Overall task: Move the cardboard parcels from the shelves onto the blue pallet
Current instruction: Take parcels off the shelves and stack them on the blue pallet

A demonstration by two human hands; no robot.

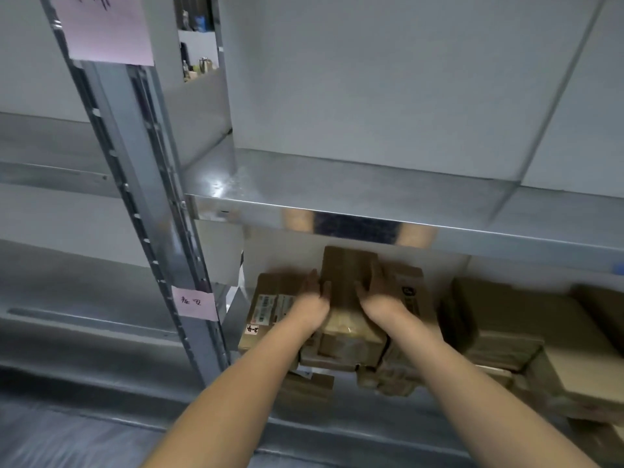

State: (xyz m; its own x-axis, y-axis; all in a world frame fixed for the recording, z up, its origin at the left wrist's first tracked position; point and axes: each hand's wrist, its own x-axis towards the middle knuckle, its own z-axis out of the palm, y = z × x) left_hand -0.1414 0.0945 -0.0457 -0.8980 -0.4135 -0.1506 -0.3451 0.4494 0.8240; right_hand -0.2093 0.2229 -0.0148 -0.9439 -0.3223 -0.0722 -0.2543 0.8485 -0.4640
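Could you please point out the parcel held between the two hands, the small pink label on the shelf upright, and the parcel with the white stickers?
Held parcel (347, 268): head view, its top face.
Pink label (197, 303): head view, its middle.
Stickered parcel (270, 304): head view, a white sticker.

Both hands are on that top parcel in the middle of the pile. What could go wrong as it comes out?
1. The top parcel is only pressed between the left hand and right hand; it might slip.
2. It sits on loosely stacked parcels near the shelf edge, which may slide off.
3. The shelf above hangs low; lifting could knock it.
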